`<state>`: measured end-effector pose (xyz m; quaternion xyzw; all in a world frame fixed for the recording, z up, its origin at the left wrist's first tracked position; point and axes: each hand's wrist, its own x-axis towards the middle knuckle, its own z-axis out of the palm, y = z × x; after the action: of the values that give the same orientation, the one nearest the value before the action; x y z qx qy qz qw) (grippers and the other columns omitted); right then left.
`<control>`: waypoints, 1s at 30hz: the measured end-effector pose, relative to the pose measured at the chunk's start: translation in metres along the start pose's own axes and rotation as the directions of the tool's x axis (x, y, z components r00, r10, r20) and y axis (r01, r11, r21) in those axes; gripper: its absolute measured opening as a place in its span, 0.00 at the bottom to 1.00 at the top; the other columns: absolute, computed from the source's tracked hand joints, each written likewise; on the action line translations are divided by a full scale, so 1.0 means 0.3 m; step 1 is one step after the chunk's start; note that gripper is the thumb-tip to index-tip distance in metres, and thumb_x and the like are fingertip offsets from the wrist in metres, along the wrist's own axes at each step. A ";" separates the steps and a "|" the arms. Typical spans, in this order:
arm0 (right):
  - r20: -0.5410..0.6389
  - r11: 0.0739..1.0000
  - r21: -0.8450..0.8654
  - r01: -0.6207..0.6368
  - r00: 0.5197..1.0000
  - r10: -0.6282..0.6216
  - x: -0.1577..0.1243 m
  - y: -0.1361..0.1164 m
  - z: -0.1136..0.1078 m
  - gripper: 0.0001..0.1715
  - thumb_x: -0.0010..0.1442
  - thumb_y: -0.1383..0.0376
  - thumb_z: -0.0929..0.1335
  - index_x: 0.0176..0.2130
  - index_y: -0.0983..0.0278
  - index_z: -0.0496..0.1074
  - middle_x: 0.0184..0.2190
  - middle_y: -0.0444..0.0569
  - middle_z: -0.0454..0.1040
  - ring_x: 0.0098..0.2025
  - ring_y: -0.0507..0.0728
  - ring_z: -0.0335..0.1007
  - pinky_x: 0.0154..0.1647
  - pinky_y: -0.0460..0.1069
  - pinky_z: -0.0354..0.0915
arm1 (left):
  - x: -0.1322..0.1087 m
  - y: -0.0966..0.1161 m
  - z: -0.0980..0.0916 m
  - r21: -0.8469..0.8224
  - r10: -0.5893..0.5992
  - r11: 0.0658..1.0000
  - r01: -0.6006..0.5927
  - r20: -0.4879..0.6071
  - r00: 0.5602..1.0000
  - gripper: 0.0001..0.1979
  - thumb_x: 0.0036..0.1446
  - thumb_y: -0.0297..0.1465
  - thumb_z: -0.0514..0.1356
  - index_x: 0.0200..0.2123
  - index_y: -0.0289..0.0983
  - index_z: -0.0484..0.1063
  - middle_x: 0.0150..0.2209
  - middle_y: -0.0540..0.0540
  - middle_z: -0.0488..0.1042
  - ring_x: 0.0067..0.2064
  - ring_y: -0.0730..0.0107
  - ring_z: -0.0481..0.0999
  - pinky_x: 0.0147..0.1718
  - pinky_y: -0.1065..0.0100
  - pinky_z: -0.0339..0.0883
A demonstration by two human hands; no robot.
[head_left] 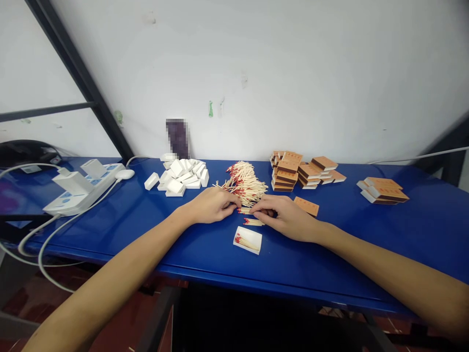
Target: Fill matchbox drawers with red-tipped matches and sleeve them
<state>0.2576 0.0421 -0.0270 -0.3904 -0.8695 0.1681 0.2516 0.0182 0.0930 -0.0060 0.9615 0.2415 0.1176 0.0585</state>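
Observation:
My left hand (214, 204) rests on the blue table, its fingers closed at the red heads of a small row of matches (245, 210). Across from it, my right hand (284, 213) pinches the pale ends of the same row. A large heap of red-tipped matches (246, 182) lies just behind both hands. Nearer the front is another small group of matches (253, 222), lying flat. In front of that sits an open white matchbox tray (258, 238) with several matches inside. One orange matchbox sleeve (306, 206) lies behind my right hand.
White trays (179, 176) are piled left of the heap. Stacked orange matchboxes (287, 171) stand to the right, with more (384, 189) farther right. A power strip (78, 195) with cables lies at left; a pixelated dark object (178, 138) leans on the wall.

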 end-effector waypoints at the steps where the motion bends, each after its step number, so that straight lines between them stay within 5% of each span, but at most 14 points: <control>1: -0.001 1.000 -0.001 0.000 1.000 0.000 0.000 -0.001 0.000 0.11 0.66 0.65 0.64 0.39 0.61 0.77 0.31 0.46 0.74 0.31 0.52 0.68 0.33 0.47 0.60 | 0.000 -0.001 0.000 0.008 0.001 1.000 -0.001 0.000 1.000 0.12 0.60 0.26 0.55 0.41 0.37 0.77 0.29 0.50 0.77 0.28 0.73 0.73 0.33 0.71 0.62; 18: -0.009 1.000 -0.017 -0.001 1.000 0.001 0.002 -0.003 0.001 0.13 0.66 0.62 0.64 0.42 0.62 0.78 0.30 0.47 0.74 0.30 0.53 0.66 0.31 0.48 0.59 | -0.005 0.009 -0.010 0.013 0.003 1.000 -0.003 -0.023 1.000 0.13 0.58 0.26 0.56 0.42 0.37 0.78 0.30 0.50 0.78 0.29 0.72 0.73 0.33 0.71 0.63; 30: 0.000 0.999 -0.019 -0.044 0.999 0.044 0.001 0.012 -0.016 0.15 0.56 0.72 0.65 0.43 0.64 0.75 0.27 0.43 0.69 0.27 0.51 0.62 0.29 0.47 0.59 | -0.003 0.013 -0.007 -0.021 0.003 1.000 -0.003 -0.013 1.000 0.11 0.56 0.26 0.57 0.39 0.37 0.79 0.28 0.50 0.77 0.27 0.73 0.71 0.32 0.70 0.62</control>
<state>0.2623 0.0450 -0.0247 -0.4119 -0.8623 0.1654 0.2437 0.0187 0.0894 -0.0036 0.9604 0.2393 0.1262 0.0669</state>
